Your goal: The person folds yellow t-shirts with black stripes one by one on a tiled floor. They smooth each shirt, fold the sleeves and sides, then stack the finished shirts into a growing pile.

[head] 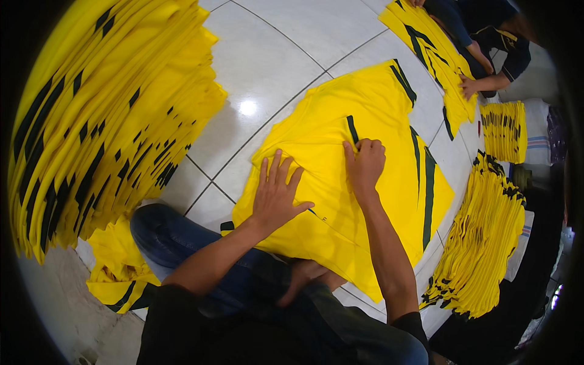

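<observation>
A yellow garment with dark green stripes (333, 105) lies spread on the tiled floor before me, its cloth somewhat wrinkled. Flat on its left part rests my left hand (277, 194), palm down with the fingers apart. My right hand (366, 164) is on the garment's middle, its fingers curled and pinching the yellow cloth beside a short dark green stripe. Near my left thumb the cloth bears a small blue mark and a small dark mark.
A tall stack of folded yellow garments (118, 114) stands at left, above a crumpled yellow garment (121, 269). More stacks stand at right, one near (479, 242) and one farther off (504, 132). At upper right a person's hand (469, 86) touches another yellow garment (433, 50).
</observation>
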The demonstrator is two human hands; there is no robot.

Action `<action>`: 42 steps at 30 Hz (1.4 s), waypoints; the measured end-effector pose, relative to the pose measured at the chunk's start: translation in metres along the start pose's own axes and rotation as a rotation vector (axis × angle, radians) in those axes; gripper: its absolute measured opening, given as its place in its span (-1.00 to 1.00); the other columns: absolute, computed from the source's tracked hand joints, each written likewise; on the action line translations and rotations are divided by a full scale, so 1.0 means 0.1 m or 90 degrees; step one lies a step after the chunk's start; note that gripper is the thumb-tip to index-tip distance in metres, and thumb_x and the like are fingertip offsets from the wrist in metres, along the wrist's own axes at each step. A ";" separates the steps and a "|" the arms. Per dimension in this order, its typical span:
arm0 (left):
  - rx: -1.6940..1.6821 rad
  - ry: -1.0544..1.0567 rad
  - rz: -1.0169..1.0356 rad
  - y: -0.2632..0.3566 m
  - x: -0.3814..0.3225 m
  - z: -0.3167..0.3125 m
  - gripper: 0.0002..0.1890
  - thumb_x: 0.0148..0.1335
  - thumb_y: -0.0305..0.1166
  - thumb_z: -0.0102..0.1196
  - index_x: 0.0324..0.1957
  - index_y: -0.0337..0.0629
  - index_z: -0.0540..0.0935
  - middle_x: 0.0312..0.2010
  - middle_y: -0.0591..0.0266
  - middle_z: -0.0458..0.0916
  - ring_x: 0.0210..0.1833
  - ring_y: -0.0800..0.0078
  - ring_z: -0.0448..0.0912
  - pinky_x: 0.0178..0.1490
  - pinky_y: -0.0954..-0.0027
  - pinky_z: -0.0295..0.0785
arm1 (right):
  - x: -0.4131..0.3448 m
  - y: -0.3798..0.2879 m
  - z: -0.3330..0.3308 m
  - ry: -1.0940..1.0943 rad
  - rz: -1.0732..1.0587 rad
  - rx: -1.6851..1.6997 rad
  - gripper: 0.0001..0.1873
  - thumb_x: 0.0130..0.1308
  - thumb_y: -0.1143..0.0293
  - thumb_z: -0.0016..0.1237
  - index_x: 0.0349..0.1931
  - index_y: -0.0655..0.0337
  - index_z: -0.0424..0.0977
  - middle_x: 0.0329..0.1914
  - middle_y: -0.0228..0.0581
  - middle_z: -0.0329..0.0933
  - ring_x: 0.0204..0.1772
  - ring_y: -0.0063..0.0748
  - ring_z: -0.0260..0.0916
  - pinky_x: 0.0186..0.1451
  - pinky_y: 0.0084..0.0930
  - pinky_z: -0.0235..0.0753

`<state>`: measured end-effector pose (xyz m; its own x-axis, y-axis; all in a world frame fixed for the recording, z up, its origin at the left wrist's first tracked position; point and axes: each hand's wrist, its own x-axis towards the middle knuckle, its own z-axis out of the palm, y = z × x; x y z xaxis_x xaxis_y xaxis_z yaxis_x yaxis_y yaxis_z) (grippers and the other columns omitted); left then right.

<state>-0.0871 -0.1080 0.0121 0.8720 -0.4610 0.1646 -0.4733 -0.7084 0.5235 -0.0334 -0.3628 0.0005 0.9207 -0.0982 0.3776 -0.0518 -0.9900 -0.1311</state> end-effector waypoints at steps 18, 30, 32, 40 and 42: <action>0.023 -0.050 0.033 0.15 -0.08 0.18 -0.04 0.10 0.21 0.40 0.44 -0.12 0.44 0.62 -0.27 0.04 0.68 -0.36 -0.12 0.63 -0.48 -0.36 | -1.74 0.45 -0.97 0.008 0.295 0.035 -0.46 0.53 0.26 -0.01 0.41 0.35 0.35 0.67 0.20 0.09 0.73 0.27 -0.09 0.67 0.29 -0.12; 0.168 -0.114 -0.002 0.21 0.02 0.13 0.10 0.06 0.15 0.45 0.58 -0.07 0.26 0.67 -0.23 -0.16 0.70 -0.36 -0.30 0.61 -0.50 -0.38 | -3.48 1.91 -1.47 -0.184 0.554 -0.249 -0.28 0.66 0.04 -0.26 0.66 0.22 -0.01 0.80 0.02 -0.21 0.81 0.16 -0.39 0.70 0.35 -0.38; 0.170 -0.131 -0.002 0.27 0.03 0.09 0.05 0.10 0.10 0.45 0.56 -0.09 0.28 0.66 -0.21 -0.10 0.70 -0.34 -0.22 0.62 -0.46 -0.31 | -3.44 1.89 -1.37 -0.080 0.500 -0.314 -0.36 0.61 0.14 -0.11 0.57 0.24 0.19 0.73 0.11 -0.02 0.74 0.27 -0.15 0.69 0.26 -0.18; -0.279 -0.052 -0.124 0.19 0.62 0.02 -0.65 0.54 -0.22 0.12 0.14 -0.29 0.64 -0.11 0.02 0.75 -0.29 0.30 0.71 -0.17 0.34 0.59 | -0.84 0.66 -0.68 0.048 0.190 0.178 -0.47 0.33 0.14 0.26 0.21 0.23 0.56 0.30 0.01 0.46 0.29 0.09 0.41 0.34 -0.03 0.43; -0.382 -0.185 -0.261 0.14 0.87 -0.01 -0.55 0.59 -0.10 0.01 0.16 -0.34 0.62 -0.11 -0.01 0.75 -0.28 0.25 0.73 -0.14 0.34 0.62 | -0.48 0.39 -0.48 0.015 0.158 0.150 -0.52 0.28 0.22 0.29 0.15 0.23 0.57 0.20 -0.06 0.46 0.18 0.03 0.45 0.21 -0.06 0.47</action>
<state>-0.0181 -0.1572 0.0348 0.8555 -0.4049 -0.3227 0.1008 -0.4812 0.8708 -0.0982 -0.4015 0.0208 0.8822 -0.3380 0.3279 -0.1796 -0.8851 -0.4293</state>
